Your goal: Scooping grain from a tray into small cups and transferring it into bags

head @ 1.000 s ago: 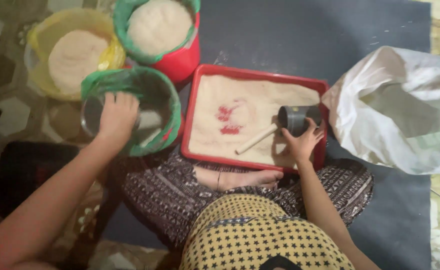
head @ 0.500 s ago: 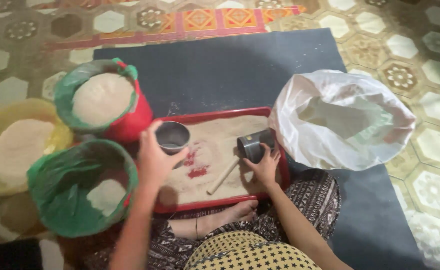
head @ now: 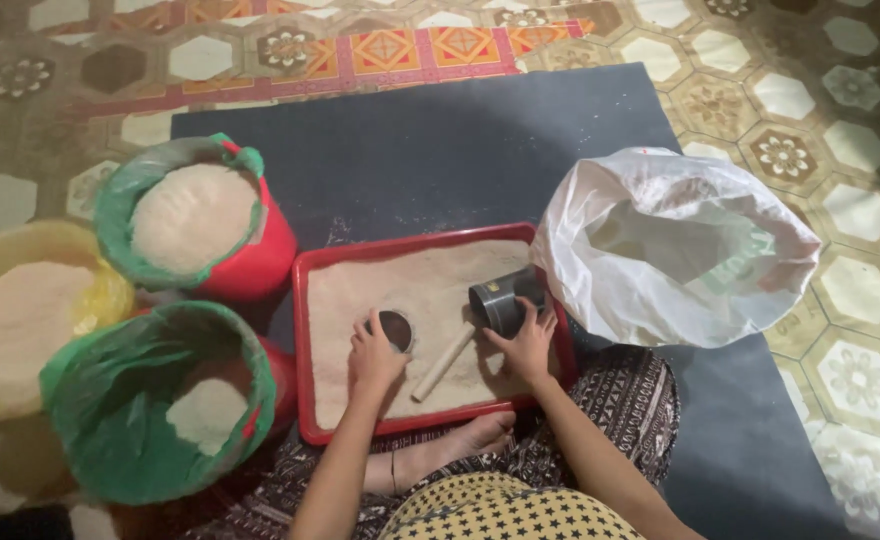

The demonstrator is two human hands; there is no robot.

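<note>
Head view, looking down at lap & floor. Left hand (head: 373, 352) sits on the powder in the red tray (head: 305, 340), fingers curled round a small dark cup (head: 396, 329) – cup is at the fingertips, pressed mouth-up into the powder, rim just past the thumb. Grip looks closed on it, w/ the cup's far side showing.

Right hand (head: 526, 345) at the tray's right edge, fingers spread & wrapped on a grey tin (head: 505, 300) lying on its side, open mouth turned toward the left hand. Tin is under the fingertips, leaning on the tray rim.

Between the two hands: a pale wooden stick (head: 442, 362) lying slantwise on the powder, just beside the left palm, not touching either hand as far as I can tell.

Just beyond the right fingers, touching the tray rim: big white plastic bag (head: 675, 250), mouth open. Left of the left hand, well past the tray: two red buckets w/ green liners, far one (head: 195, 220) full of white powder, near one (head: 160, 400) mostly empty. Yellow basin (head: 30, 320) further left. All on a dark mat (head: 460, 150). A bare foot (head: 460, 440) just below the tray.
</note>
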